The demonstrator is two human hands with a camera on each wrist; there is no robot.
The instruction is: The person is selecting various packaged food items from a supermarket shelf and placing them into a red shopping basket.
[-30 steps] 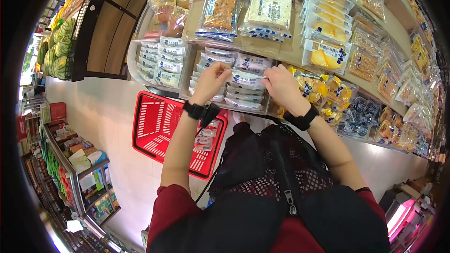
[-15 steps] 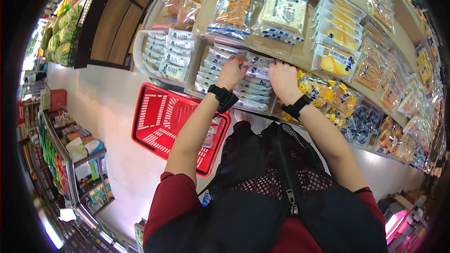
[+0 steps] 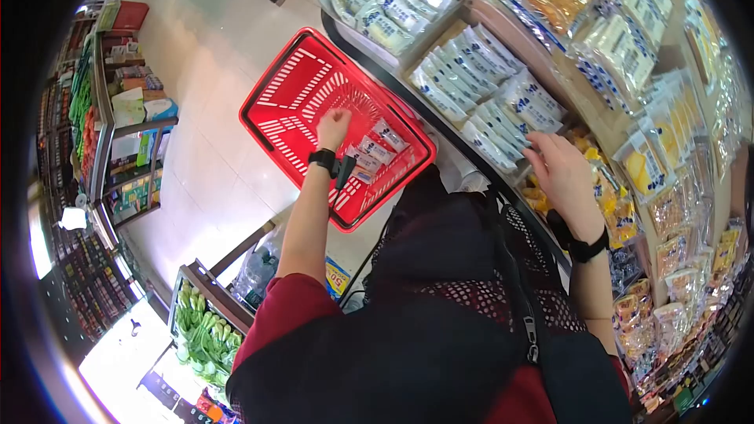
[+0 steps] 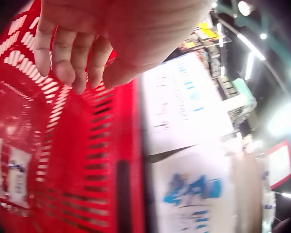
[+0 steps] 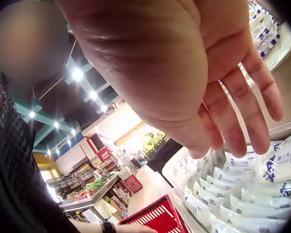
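Observation:
My left hand (image 3: 333,132) hangs over the red shopping basket (image 3: 271,70), its fingers loosely bent with nothing between them in the left wrist view. Several small white bread packets (image 3: 375,149) with blue print lie at one side of the basket floor, right of that hand. My right hand (image 3: 564,180) hovers by the near edge of a display bin of the same white packets (image 3: 491,129). In the right wrist view, its fingers (image 5: 254,121) are spread and relaxed above the rows of packets, holding nothing.
Another bin of white packets (image 3: 393,3) adjoins at the upper left. Yellow-wrapped packs (image 3: 616,208) sit right of the right hand, with bagged toast (image 3: 620,55) on the tier behind. Pale floor (image 3: 196,110) extends left of the basket toward a shelf of goods (image 3: 137,137).
Both hands were together over the packets in the bin. The left hand has swung left and down over the basket, while the right stays by the bin. The head view has turned toward the basket.

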